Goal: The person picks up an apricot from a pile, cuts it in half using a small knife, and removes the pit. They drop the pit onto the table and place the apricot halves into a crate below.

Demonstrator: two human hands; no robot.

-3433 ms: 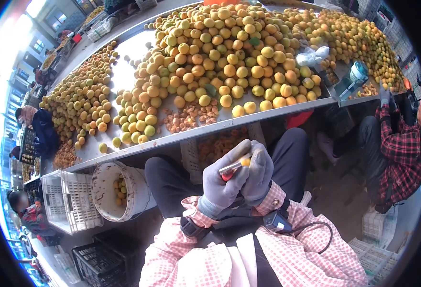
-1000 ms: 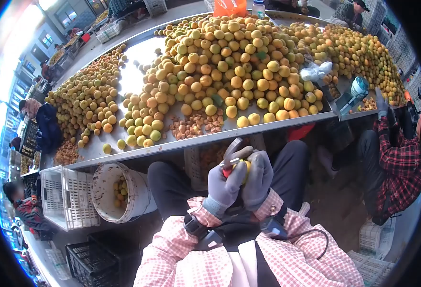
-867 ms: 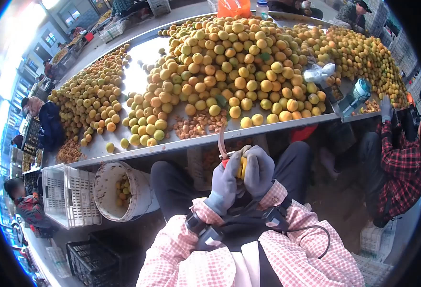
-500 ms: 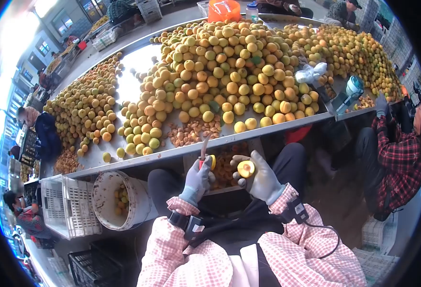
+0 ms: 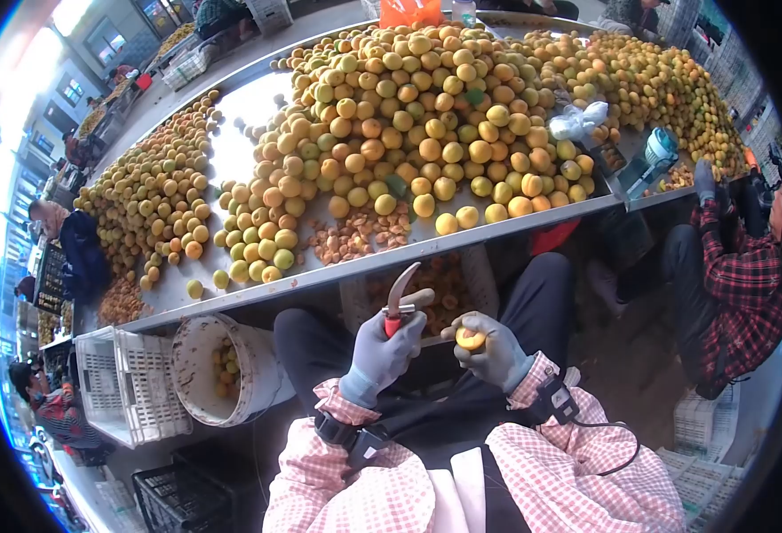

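My left hand (image 5: 378, 352), in a grey glove, is closed around the red handle of a curved knife (image 5: 400, 293), blade pointing up. One of its fingers stretches toward the right. Close by, my gloved right hand (image 5: 500, 354) grips a cut apricot half (image 5: 470, 339) between thumb and fingers, its cut face partly showing. Both hands are above my lap, in front of the table edge. Below them, partly hidden, a crate (image 5: 484, 277) holds cut apricot halves. A heap of whole apricots (image 5: 408, 115) covers much of the metal table (image 5: 320, 286), with loose pits (image 5: 360, 236) near its edge.
At the left stand a white bucket (image 5: 271, 377) with some fruit and a white plastic crate (image 5: 98, 382). A turquoise-topped container (image 5: 661, 147) and a crumpled plastic bag (image 5: 577, 121) are on the right. A co-worker in a plaid shirt (image 5: 746, 275) sits at the right.
The yellow apricot piece at my left hand no longer shows there. My right hand has turned and closed more around its half, and the hands are closer together and slightly lower.
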